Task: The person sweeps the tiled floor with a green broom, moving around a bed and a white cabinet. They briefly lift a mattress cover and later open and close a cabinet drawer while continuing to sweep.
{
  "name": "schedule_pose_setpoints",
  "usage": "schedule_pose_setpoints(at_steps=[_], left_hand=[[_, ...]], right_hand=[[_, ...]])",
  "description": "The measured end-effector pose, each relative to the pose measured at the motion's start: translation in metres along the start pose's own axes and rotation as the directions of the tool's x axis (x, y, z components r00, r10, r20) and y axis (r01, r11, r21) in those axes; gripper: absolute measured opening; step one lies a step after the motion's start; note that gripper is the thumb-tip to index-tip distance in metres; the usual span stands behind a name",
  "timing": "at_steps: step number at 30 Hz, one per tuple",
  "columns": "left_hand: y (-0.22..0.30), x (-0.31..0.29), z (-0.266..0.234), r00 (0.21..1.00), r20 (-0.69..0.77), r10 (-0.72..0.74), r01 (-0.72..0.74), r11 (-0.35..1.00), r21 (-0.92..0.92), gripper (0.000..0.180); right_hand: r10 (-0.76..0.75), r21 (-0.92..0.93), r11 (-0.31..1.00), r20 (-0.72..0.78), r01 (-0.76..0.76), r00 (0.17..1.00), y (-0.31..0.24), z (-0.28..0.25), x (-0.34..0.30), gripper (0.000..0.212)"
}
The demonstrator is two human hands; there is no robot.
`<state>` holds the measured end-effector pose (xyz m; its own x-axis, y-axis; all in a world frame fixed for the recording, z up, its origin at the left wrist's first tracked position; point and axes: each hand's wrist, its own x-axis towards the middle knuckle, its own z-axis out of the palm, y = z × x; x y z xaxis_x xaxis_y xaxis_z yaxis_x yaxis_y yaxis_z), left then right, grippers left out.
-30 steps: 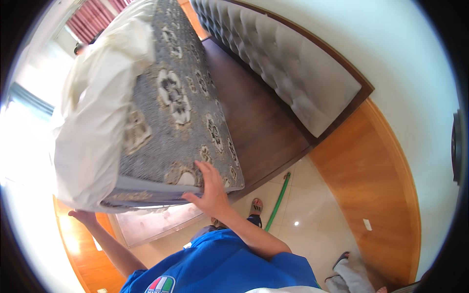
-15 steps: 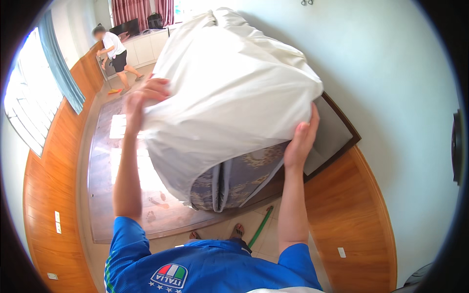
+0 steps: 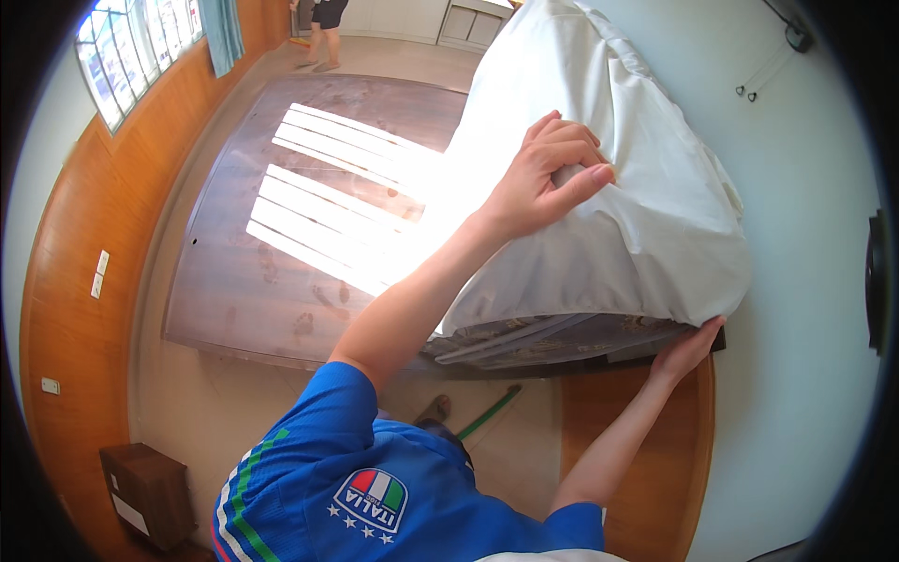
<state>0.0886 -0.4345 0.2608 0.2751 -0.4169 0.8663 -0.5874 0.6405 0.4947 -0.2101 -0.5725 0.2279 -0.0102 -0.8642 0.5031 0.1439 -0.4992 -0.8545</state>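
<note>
A large white cloth cover (image 3: 646, 234) lies over a thick mattress, its dark patterned side (image 3: 571, 339) showing below the cover's near edge. The bulky bundle leans by the right wall. My left hand (image 3: 557, 178) is on the upper face of the cover, fingers bent and thumb close to the fingertips, pinching the cloth. Down at the near right corner, my right hand (image 3: 688, 351) holds the edge of the cover against the mattress; part of its fingers is hidden behind the cloth.
The mattress rests on a dark wooden bed board (image 3: 220, 281) marked by footprints and sunlight. A green stick (image 3: 492, 412) lies on the floor near my feet. A brown box-like cabinet (image 3: 148, 496) stands lower left. Another person's legs (image 3: 323, 37) show at the far end.
The covered mattress has shifted right and sits lower, uncovering more of the bed board. My left hand has moved right across the cover; my right hand has moved right and down. The view has turned.
</note>
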Motion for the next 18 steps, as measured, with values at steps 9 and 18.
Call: schedule_pose_setpoints(at_steps=[9,18], left_hand=[[0.012,-0.013,-0.016,1.0,-0.018,-0.007,0.006,0.999,-0.033,0.027],[0.025,-0.149,0.012,0.755,-0.321,-0.572,0.637,0.755,0.154,0.129]], right_hand=[[0.263,0.283,0.921,0.057,-0.268,0.963,0.117,-0.043,-0.03,0.083],[0.453,0.124,0.869,0.19,-0.479,0.871,0.25,-0.076,-0.079,0.086]])
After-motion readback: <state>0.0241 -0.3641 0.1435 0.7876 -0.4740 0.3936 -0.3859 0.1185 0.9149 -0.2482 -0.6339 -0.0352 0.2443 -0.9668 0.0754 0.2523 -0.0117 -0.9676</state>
